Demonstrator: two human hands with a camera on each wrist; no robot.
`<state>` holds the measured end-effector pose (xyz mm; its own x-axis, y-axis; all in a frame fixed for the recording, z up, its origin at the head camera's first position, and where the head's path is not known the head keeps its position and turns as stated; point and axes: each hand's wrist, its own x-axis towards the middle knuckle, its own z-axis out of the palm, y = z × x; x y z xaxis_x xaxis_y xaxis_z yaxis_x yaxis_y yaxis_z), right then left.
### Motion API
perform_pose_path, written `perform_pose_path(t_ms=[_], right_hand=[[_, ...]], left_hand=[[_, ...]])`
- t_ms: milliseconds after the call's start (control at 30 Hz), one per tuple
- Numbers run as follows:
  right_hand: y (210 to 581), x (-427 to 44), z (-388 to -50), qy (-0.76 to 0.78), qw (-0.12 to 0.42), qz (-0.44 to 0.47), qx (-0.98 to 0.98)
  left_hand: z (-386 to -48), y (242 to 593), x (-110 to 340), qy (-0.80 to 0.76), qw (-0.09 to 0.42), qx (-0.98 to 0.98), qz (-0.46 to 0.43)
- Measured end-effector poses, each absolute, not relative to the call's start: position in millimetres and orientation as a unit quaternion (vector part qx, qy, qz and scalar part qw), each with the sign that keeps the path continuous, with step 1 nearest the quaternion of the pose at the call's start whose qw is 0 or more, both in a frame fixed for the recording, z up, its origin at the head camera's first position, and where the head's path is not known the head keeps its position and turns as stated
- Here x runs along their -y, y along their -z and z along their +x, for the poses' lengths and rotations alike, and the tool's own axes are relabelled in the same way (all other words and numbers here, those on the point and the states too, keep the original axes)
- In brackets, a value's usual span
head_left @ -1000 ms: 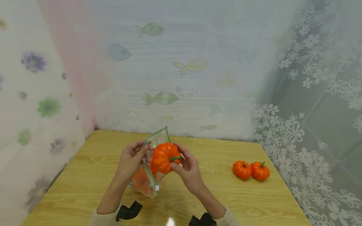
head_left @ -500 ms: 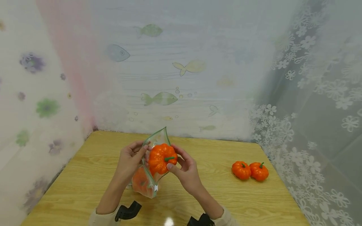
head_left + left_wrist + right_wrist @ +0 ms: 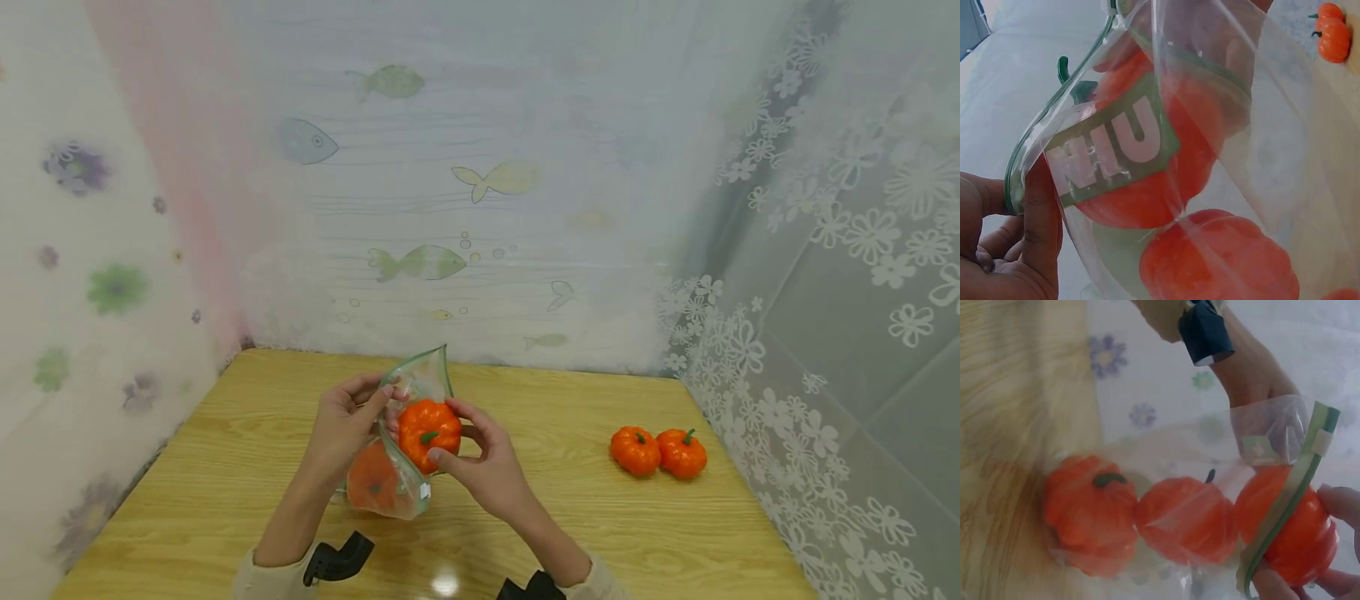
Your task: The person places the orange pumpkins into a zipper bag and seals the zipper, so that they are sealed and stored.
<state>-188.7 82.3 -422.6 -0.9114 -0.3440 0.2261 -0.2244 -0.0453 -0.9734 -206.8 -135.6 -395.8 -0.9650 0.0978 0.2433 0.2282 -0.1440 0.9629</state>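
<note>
Counter (image 3: 555,492) has a wide free lane betw. R grip (image 3: 483,458) & pumpkin pair (image 3: 636,451) at right; no gap seen w/in pair. Bag (image 3: 426,379) mouth mostly plugged by held pumpkin (image 3: 429,433); L grip (image 3: 343,425) blocks left rim. Curtain (image 3: 622,325) bounds far side.

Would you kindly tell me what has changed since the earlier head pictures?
The right hand has moved the orange pumpkin down and slightly left in the clear zip bag's mouth, turning its stem more toward the head camera. The bag's white slider has edged right. Nothing was gripped or let go. The left hand still holds the bag's edge, and the two loose pumpkins stay side by side on the table.
</note>
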Motion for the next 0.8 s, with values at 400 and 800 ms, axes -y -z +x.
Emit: perform_pose_path(t_ms=[400,800], right_hand=[[421.4,-79.0,-188.8,0.666,0.065,-0.221,-0.709],[414.5,-80.3,-192.9,0.633,0.067,-0.202,-0.744]], left_hand=[[-208.1,395.0,130.8,0.748,0.037,0.651,-0.125],[-212.8,394.4,127.5,0.737,0.034,0.664,-0.121]])
